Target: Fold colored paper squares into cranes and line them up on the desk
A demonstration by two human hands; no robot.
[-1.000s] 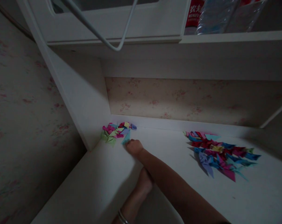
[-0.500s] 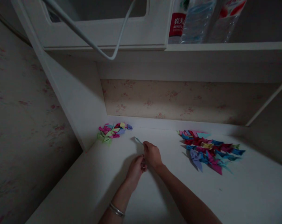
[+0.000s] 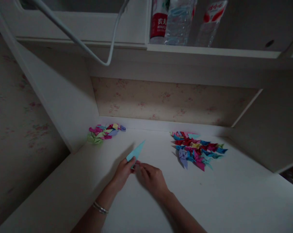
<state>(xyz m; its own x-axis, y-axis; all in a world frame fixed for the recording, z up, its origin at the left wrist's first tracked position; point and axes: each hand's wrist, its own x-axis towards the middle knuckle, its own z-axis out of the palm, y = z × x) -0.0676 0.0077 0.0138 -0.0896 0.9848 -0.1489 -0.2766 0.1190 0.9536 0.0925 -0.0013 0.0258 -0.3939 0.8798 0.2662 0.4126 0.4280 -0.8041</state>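
A light-blue folded paper [image 3: 136, 151] with a long pointed tip is held just above the white desk. My left hand [image 3: 123, 171] grips its lower part, thumb on top. Close beside it, my right hand [image 3: 153, 178] has its fingers pinched together at the paper's lower end; whether paper lies between those fingertips is hard to make out. Folded paper cranes in many colours [image 3: 197, 147] lie in rows on the right of the desk. At the back left is a smaller heap of colourful folded papers [image 3: 105, 132].
The white desk [image 3: 127, 207] runs back to a floral-papered wall [image 3: 161, 100]. Overhead, a shelf [image 3: 209, 51] holds several plastic bottles [image 3: 179, 22]. A white cable-like arm [image 3: 88, 50] hangs in front of the cupboard. A side panel [image 3: 49, 94] stands at left.
The paper has turned from edge-on to showing its broad face, and my left hand now grips it. My right hand has shifted to its lower end. The whole view has swung right.
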